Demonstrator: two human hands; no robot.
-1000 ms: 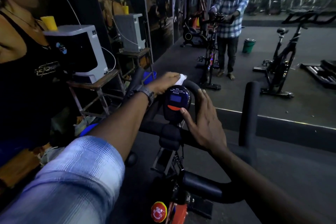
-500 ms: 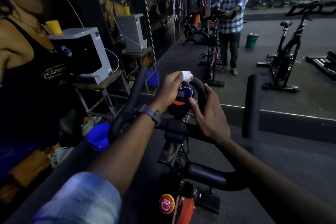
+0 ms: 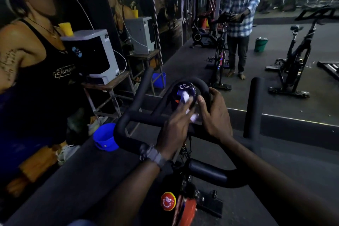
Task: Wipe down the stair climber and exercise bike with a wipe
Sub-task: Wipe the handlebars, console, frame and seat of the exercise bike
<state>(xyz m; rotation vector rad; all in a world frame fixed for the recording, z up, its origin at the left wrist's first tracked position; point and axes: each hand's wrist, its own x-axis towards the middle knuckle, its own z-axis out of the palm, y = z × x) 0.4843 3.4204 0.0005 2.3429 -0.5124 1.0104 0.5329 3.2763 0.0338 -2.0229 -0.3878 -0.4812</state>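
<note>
Here the exercise bike (image 3: 190, 176) is mid-wipe: the left hand (image 3: 176, 124) presses the white wipe (image 3: 186, 98) flat-fingered onto the round console (image 3: 183, 91), while the right hand (image 3: 214, 113) curls round the handlebar loop (image 3: 203, 86). Next, probably, come the bars. The blue bucket (image 3: 104, 138) shows no contents; the green bucket's (image 3: 260, 44) are hidden.

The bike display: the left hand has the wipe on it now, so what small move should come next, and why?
Probably slide the wipe up across the round display. The left hand presses it only on the lower right of the face, so the upper part with the white markings looks uncovered, while the right hand steadies the handlebar loop beside it.
</note>
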